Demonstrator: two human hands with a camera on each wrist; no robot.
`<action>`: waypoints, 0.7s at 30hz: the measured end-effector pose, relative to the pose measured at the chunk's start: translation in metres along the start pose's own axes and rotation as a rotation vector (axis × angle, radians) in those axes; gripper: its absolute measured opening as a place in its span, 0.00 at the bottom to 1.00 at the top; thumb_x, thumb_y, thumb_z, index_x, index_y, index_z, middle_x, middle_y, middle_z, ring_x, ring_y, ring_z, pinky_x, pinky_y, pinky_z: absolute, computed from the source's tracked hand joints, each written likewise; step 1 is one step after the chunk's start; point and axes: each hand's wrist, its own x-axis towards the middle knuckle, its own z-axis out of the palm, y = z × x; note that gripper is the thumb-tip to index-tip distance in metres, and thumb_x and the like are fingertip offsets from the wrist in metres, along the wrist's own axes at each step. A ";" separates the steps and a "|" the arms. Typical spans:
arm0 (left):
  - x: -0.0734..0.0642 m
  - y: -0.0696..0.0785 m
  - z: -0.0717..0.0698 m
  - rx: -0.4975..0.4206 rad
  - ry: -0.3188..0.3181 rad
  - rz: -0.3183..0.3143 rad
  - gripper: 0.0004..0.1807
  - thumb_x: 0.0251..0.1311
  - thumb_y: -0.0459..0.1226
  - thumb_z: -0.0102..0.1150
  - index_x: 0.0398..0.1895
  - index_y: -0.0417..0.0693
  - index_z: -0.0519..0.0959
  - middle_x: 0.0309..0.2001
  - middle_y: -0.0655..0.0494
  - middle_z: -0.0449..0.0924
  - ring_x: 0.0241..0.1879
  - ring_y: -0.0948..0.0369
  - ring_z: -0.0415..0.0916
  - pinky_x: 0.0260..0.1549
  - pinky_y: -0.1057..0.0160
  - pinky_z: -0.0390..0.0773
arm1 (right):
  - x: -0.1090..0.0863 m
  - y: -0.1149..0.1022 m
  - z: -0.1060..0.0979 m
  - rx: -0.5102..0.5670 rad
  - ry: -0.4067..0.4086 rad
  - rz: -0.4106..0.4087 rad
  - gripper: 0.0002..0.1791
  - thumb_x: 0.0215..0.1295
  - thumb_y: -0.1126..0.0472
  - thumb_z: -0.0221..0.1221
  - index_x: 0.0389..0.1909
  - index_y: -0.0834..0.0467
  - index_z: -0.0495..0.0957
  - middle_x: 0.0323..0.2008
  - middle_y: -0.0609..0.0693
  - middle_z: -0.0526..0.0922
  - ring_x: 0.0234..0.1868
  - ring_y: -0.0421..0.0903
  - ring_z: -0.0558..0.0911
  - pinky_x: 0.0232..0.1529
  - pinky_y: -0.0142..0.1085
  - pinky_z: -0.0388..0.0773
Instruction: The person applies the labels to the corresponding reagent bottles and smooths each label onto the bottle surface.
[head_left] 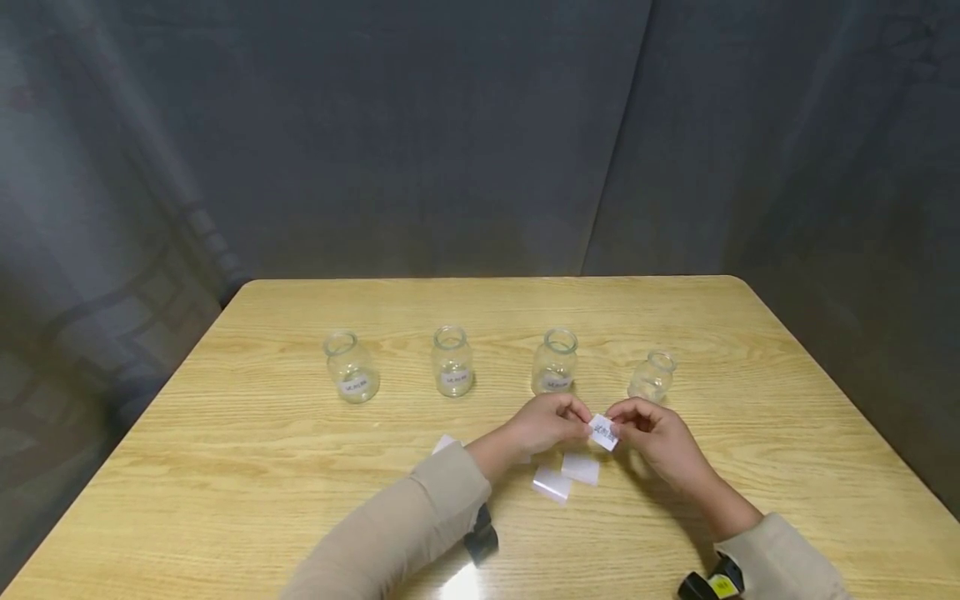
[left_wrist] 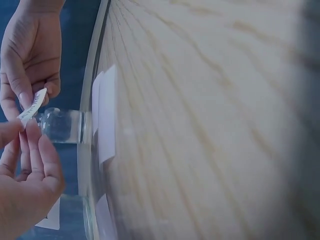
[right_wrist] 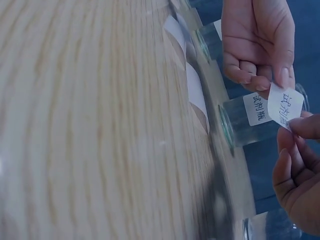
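Note:
A small white label with handwritten characters is stretched between both hands above the table. My left hand pinches its left edge between thumb and fingers. The opposite edge is pinched by my right hand. In the right wrist view the label is slightly curved, its writing facing that camera. Just behind the hands stands a labelled glass jar, its lower part partly covered by the left hand. A smaller glass jar stands behind the right hand, which overlaps its base.
Two more labelled glass jars, one at far left and one beside it, stand in the same row. Pale paper pieces lie below the hands; another paper piece shows behind the left sleeve. A dark curtain hangs behind the table.

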 end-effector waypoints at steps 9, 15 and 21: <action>0.009 -0.002 0.010 -0.095 0.054 -0.020 0.05 0.48 0.24 0.55 0.30 0.34 0.72 0.24 0.53 0.69 0.27 0.59 0.74 0.33 0.66 0.76 | 0.002 0.004 -0.007 0.033 0.014 0.146 0.12 0.53 0.68 0.56 0.36 0.72 0.69 0.27 0.53 0.74 0.27 0.40 0.73 0.27 0.32 0.73; 0.017 -0.003 0.016 -0.084 0.101 -0.033 0.04 0.47 0.24 0.56 0.28 0.34 0.72 0.23 0.53 0.70 0.25 0.61 0.74 0.30 0.67 0.76 | 0.004 0.007 -0.011 0.094 0.010 0.172 0.10 0.55 0.69 0.54 0.34 0.74 0.67 0.24 0.50 0.73 0.25 0.40 0.74 0.26 0.32 0.74; 0.024 -0.002 0.025 -0.045 0.121 -0.017 0.04 0.47 0.24 0.56 0.26 0.33 0.71 0.21 0.54 0.71 0.22 0.61 0.74 0.25 0.68 0.76 | 0.005 0.011 -0.014 0.108 0.079 0.176 0.08 0.55 0.69 0.54 0.33 0.70 0.68 0.23 0.48 0.71 0.24 0.38 0.72 0.25 0.30 0.73</action>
